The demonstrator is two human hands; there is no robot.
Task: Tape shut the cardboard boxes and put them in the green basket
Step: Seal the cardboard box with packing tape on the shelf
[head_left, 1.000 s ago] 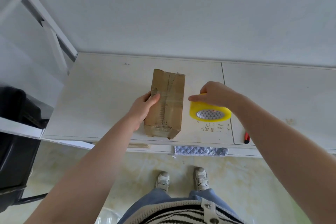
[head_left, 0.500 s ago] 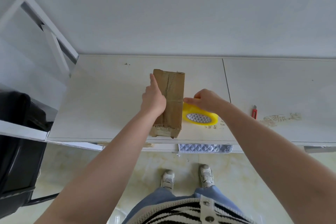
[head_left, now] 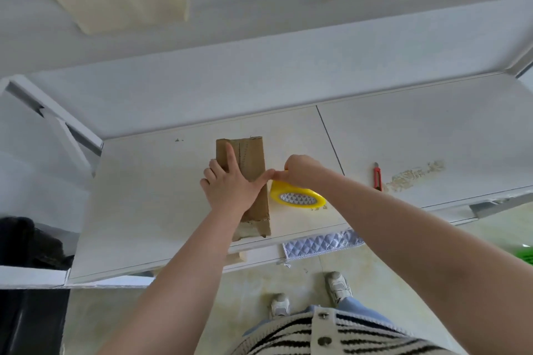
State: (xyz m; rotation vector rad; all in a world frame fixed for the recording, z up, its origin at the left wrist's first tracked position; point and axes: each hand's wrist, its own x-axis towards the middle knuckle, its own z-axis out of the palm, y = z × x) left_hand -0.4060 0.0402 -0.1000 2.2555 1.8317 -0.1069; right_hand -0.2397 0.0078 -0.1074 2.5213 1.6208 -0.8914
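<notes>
So the cardboard box (head_left: 248, 179) is lying long-ways on the white table (head_left: 150, 210), with its near end right at the front edge, maybe a hair past it. The left hand (head_left: 230, 184) is spread flat on top, forefinger straight along the lid and thumb stuck out to the right. Looks to me like that's just to pin the flaps down and stop the box sliding while the tape goes on. The seam down the middle of the lid is still showing, and I can't make out any fresh tape on it. The right hand (head_left: 300, 171) is curled over the top of the yellow tape roll (head_left: 298, 197), which sits on the table touching or just beside the box's right side. The fingertips are bunched where the left thumb reaches, so my guess is it's picking at the loose end of the tape, but the fingers cover that spot and I can't tell if it's got hold of it. Room-wise there's plenty of bare tabletop to the left of the box and behind it up to the wall. On the right there's a red utility knife (head_left: 377, 179) well apart from the roll. A bit of green basket (head_left: 525, 256) peeks in low at the far right, below table level, so the box has to travel that way, past the roll.
</notes>
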